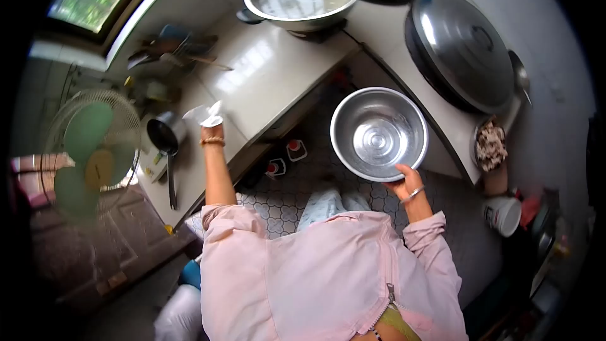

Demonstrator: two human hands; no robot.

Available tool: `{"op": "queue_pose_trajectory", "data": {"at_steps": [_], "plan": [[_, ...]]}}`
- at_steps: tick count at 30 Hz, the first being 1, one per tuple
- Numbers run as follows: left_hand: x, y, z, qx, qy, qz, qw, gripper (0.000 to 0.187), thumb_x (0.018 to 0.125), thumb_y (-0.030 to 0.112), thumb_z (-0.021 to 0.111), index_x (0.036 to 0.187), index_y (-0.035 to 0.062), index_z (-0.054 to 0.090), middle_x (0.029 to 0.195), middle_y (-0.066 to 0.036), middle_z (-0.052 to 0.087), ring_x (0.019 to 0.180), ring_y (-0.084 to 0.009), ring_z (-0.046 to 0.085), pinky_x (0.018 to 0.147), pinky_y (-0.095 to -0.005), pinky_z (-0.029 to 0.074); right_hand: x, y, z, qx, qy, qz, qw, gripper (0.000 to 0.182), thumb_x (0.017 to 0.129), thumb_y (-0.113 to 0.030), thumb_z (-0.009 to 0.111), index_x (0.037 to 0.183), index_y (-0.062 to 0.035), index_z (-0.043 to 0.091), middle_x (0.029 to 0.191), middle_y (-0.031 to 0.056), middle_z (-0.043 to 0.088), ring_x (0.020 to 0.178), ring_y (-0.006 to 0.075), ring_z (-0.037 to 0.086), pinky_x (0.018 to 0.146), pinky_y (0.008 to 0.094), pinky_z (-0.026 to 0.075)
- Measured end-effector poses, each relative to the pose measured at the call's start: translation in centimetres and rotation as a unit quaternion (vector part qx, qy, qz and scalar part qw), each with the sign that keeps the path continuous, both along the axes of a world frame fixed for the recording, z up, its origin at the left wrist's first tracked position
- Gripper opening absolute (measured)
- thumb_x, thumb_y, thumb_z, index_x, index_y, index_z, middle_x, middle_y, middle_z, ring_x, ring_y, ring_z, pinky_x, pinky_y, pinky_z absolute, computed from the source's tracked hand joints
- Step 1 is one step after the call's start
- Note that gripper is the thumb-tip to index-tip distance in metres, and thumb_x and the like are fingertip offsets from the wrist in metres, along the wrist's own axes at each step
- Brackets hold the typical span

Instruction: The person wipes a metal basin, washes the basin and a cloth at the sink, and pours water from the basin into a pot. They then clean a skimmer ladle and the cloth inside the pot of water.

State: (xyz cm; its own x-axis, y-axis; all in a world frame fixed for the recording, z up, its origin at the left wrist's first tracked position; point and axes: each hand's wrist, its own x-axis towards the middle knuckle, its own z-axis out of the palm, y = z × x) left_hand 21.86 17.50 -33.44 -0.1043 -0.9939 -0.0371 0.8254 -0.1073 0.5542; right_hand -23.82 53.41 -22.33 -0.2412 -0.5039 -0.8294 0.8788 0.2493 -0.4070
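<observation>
My right hand grips the near rim of a round stainless steel bowl, thumb over the edge. The bowl hangs over the floor between the two counters, and its shiny inside shows nothing in it. Stretched out over the left counter, my left hand is closed on a crumpled white packet; whether it is plastic or paper I cannot tell. Just left of that hand is a small dark saucepan with a long black handle.
A large metal pan of cloudy liquid stands at the back. Right of it sits a wok with a domed lid, near a bowl of chopped meat-like pieces. A fan is at the left; jugs stand below the counter.
</observation>
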Motion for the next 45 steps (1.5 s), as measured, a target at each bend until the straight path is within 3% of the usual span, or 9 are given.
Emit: {"op": "queue_pose_trajectory", "data": {"at_steps": [8,12,17,28,31,33,35,41,45], "plan": [[2.8,3.5,6.1,0.165,-0.171,0.180,0.955,0.021,0.078,0.007,0.054,0.099,0.0030,0.051,0.094,-0.009,0.056,0.078,-0.0207,0.055,0.069,-0.0320,0.048,0.3,1.0,0.2,-0.022,-0.001,0.018,1.000,0.039,0.076,-0.007,0.049,0.112,0.0006,0.040,0.109,0.0175,0.049,0.096,0.0329,0.052,0.073,0.0502,0.047],[5.6,2.2,0.8,0.211,-0.335,0.202,0.896,0.022,0.073,0.001,0.054,0.096,0.0015,0.053,0.088,-0.009,0.057,0.070,-0.0189,0.057,0.061,-0.0297,0.049,0.3,1.2,0.2,0.000,0.010,0.034,0.999,0.040,0.076,-0.008,0.049,0.114,-0.0014,0.038,0.108,0.0164,0.049,0.092,0.0322,0.053,0.068,0.0480,0.049],[3.0,1.2,-1.7,0.130,-0.746,0.161,0.633,0.033,0.066,0.011,0.061,0.097,0.0021,0.057,0.078,-0.010,0.060,0.071,-0.0204,0.058,0.065,-0.0305,0.048,0.8,0.7,0.3,0.006,0.014,0.037,0.999,0.040,0.077,-0.008,0.048,0.115,-0.0020,0.038,0.108,0.0164,0.049,0.091,0.0319,0.054,0.063,0.0451,0.051],[-4.4,-0.7,1.2,0.020,-0.939,-0.113,0.323,0.020,0.075,0.008,0.052,0.093,0.0022,0.057,0.095,-0.018,0.057,0.088,-0.0332,0.055,0.077,-0.0368,0.047,0.5,0.4,-0.8,0.002,-0.022,0.034,0.999,0.040,0.074,-0.008,0.052,0.112,-0.0029,0.041,0.106,0.0148,0.050,0.091,0.0311,0.055,0.067,0.0454,0.051],[-5.6,-0.4,2.2,0.064,-0.933,-0.153,0.320,0.017,0.076,0.010,0.053,0.090,0.0018,0.057,0.085,-0.017,0.059,0.078,-0.0301,0.059,0.072,-0.0372,0.048,0.2,0.5,-0.9,0.004,-0.028,0.025,0.999,0.040,0.073,-0.006,0.052,0.111,-0.0027,0.041,0.107,0.0152,0.050,0.093,0.0318,0.053,0.071,0.0472,0.050],[-6.7,1.5,1.8,0.056,-0.863,-0.203,0.459,0.015,0.075,0.012,0.055,0.086,0.0022,0.058,0.076,-0.016,0.060,0.069,-0.0250,0.058,0.063,-0.0345,0.048,0.1,0.6,-0.9,0.004,-0.017,0.012,1.000,0.041,0.073,-0.006,0.051,0.112,-0.0021,0.040,0.106,0.0154,0.050,0.094,0.0319,0.053,0.069,0.0472,0.050],[-9.5,6.3,1.7,-0.011,-0.840,-0.272,0.470,0.012,0.074,0.012,0.055,0.082,0.0029,0.057,0.072,-0.009,0.059,0.060,-0.0163,0.054,0.055,-0.0287,0.045,0.1,0.4,-1.1,0.002,-0.014,0.000,1.000,0.042,0.073,-0.006,0.050,0.113,-0.0014,0.039,0.106,0.0157,0.050,0.094,0.0320,0.053,0.067,0.0472,0.050],[-14.1,15.3,4.2,0.080,-0.333,-0.301,0.890,0.008,0.077,0.006,0.050,0.082,0.0089,0.056,0.070,0.002,0.054,0.061,-0.0072,0.052,0.052,-0.0236,0.042,-0.2,-0.2,-0.8,-0.003,-0.025,-0.003,1.000,0.037,0.074,-0.007,0.051,0.111,-0.0023,0.044,0.108,0.0143,0.051,0.097,0.0311,0.051,0.073,0.0488,0.045],[-18.5,14.4,11.2,0.020,-0.374,-0.174,0.911,0.025,0.071,0.000,0.058,0.095,-0.0006,0.051,0.080,-0.008,0.058,0.064,-0.0164,0.059,0.049,-0.0274,0.049,0.4,-0.7,-0.8,0.000,0.034,0.015,0.999,0.035,0.075,-0.004,0.050,0.109,0.0015,0.043,0.104,0.0179,0.052,0.093,0.0321,0.053,0.073,0.0509,0.046]]}}
